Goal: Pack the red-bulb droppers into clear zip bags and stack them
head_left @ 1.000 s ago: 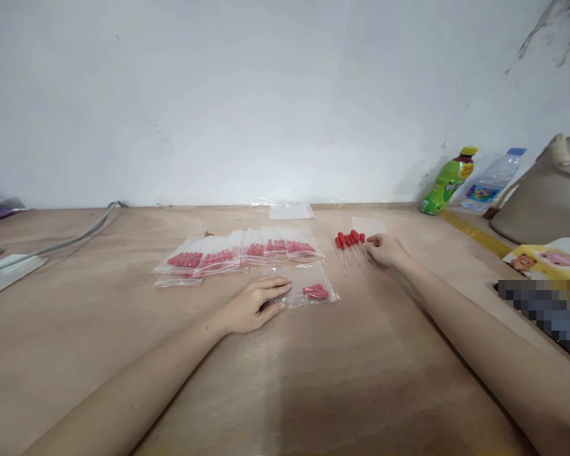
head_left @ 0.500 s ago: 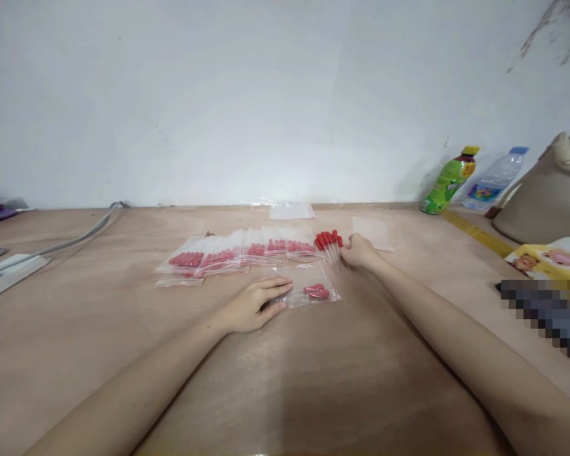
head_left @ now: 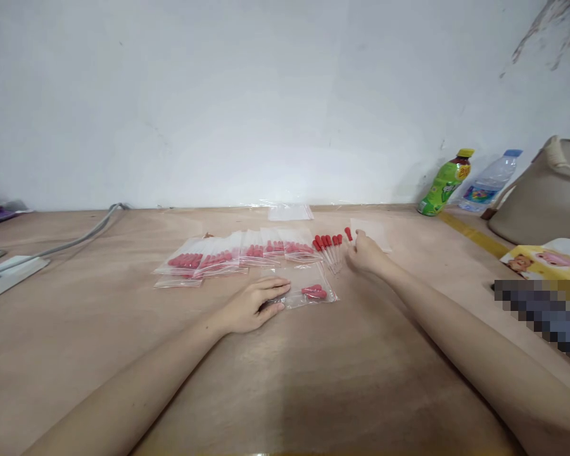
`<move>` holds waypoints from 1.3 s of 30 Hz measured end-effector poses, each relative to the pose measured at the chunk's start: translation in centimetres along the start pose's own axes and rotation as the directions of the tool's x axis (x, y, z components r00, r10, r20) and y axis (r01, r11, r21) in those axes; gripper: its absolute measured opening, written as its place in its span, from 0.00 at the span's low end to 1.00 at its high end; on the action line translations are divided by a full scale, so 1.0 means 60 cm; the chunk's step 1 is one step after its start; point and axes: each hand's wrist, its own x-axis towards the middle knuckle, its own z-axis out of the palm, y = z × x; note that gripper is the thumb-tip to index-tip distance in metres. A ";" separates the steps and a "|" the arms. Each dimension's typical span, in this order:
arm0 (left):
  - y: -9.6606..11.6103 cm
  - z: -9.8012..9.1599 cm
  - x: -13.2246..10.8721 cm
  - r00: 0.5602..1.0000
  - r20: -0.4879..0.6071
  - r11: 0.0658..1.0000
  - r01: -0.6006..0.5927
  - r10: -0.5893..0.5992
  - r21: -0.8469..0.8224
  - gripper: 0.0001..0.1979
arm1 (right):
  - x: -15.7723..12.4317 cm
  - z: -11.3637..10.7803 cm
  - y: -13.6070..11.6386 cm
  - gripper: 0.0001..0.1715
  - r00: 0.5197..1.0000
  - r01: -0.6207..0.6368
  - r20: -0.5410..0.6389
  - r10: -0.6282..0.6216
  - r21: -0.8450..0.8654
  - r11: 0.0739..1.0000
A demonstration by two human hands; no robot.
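Note:
My left hand (head_left: pixel 255 305) lies on the table, fingers stretched out over the left end of a clear zip bag (head_left: pixel 292 299). Inside that bag are red rubber bulbs (head_left: pixel 314 292), on its right side. My right hand (head_left: pixel 367 253) is closed on a dropper (head_left: pixel 348 234) whose red bulb sticks up beyond the fingers; its stem is mostly hidden by the hand. Just left of it, several droppers (head_left: pixel 329 248) with red bulbs and thin clear stems lie fanned out. A row of filled zip bags (head_left: pixel 221 256) with red bulbs overlaps behind my left hand.
Flat white bags (head_left: pixel 291 213) lie by the wall, and another pale bag (head_left: pixel 374 233) is behind my right hand. A green bottle (head_left: pixel 445 183), a water bottle (head_left: pixel 491 182) and a beige bag (head_left: pixel 546 196) stand at right. A grey cable (head_left: pixel 83 236) runs at left.
My right hand has drawn one dropper up and slightly right, apart from the cluster. The remaining droppers are spread a little wider. My left hand stays on the bag.

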 end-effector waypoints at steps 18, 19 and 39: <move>0.000 0.000 0.000 1.000 0.008 1.000 0.019 -0.019 -0.020 0.21 | -0.104 0.052 -0.033 0.27 0.999 -0.045 0.040 0.028 0.981 0.190; 0.001 0.000 0.000 1.000 0.007 1.000 0.020 -0.020 -0.021 0.21 | -0.107 0.051 -0.033 0.24 0.997 -0.080 0.079 0.012 0.984 0.161; 0.013 -0.007 -0.003 1.000 0.004 0.999 0.010 -0.010 -0.032 0.25 | -0.111 0.025 -0.037 0.22 0.871 -0.118 0.382 -0.308 0.771 0.625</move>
